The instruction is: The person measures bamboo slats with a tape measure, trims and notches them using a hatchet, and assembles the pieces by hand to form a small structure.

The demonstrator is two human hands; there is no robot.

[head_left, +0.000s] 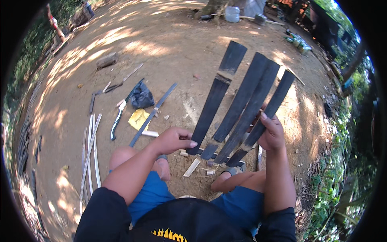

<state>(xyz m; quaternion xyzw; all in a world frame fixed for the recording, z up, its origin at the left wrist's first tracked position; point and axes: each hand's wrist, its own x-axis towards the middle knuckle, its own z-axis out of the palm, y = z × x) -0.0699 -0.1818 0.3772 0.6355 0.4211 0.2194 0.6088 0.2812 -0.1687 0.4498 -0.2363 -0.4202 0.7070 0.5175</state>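
Observation:
Raised in front of me is a slatted panel of long black strips (238, 111) that look like split bamboo, spread like a fan. Their lower ends meet at a dark crosspiece (238, 164). My left hand (177, 139) pinches the leftmost strip (211, 107) near its lower end, thumb on its face. My right hand (271, 131) grips the rightmost strip (278, 97) around its middle, with the thumb in front and the other fingers mostly hidden behind. Pale bands show on some strips. Beneath the panel, a short pale wood piece (192, 167) lies on the dirt between my feet.
Left on the ground lie a saw with a white-and-black handle (117, 121), a black plastic bag (142, 95), a yellow crumpled sheet (139, 119), a long dark strip (155, 112) and several thin pale strips (89, 149). A wood block (107, 60) and clear jug (232, 14) stand farther off.

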